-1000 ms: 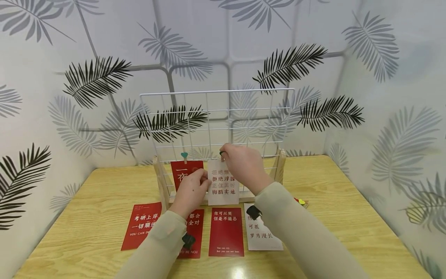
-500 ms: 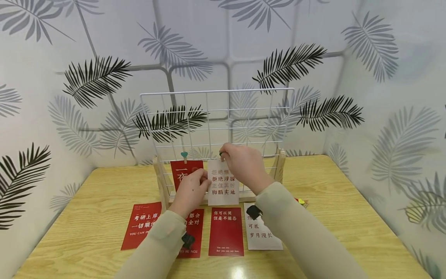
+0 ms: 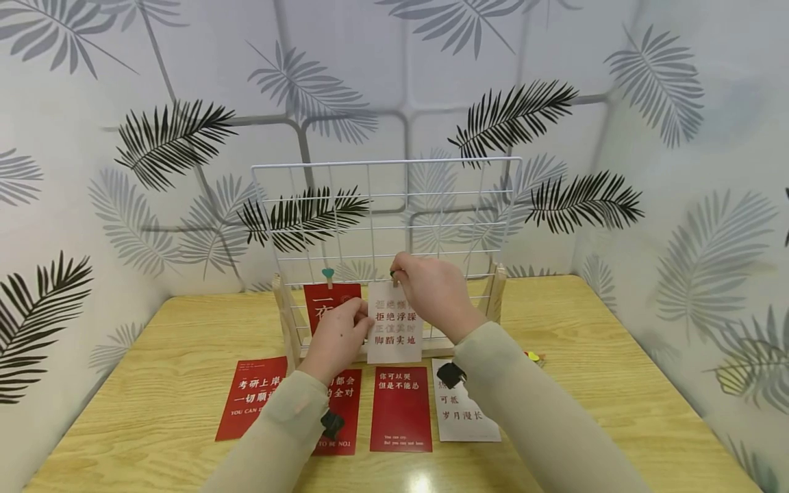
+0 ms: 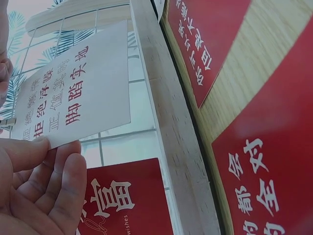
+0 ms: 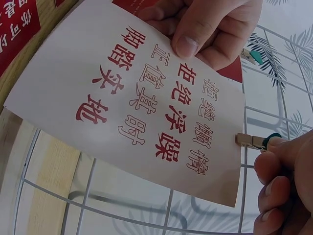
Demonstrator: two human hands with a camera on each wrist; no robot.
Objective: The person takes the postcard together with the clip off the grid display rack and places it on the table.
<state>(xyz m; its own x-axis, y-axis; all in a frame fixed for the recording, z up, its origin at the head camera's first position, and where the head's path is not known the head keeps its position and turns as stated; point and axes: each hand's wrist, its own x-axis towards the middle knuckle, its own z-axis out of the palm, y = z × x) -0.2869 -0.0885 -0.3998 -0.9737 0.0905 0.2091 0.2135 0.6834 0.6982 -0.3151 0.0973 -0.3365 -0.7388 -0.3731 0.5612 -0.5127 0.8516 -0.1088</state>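
Note:
A white card with red lettering (image 3: 394, 350) is held upright against the white wire grid (image 3: 444, 194). My left hand (image 3: 337, 335) pinches its left edge between thumb and fingers, plainly seen in the left wrist view. At the card's top edge, my right hand (image 3: 436, 291) pinches a small wooden clothespin (image 5: 248, 140) with a dark green top; its tip overlaps the card edge in the right wrist view. To the left, a red card (image 3: 313, 298) hangs from the grid by another clothespin (image 3: 329, 276) with a teal heart, partly hidden behind my left hand.
Wooden feet (image 3: 286, 325) support the grid. On the table before it lie a red card (image 3: 401, 414), a white card (image 3: 471, 428) and two more red cards at left, partly covered by my left sleeve. Small yellow and red pieces (image 3: 533, 357) lie right of my right forearm.

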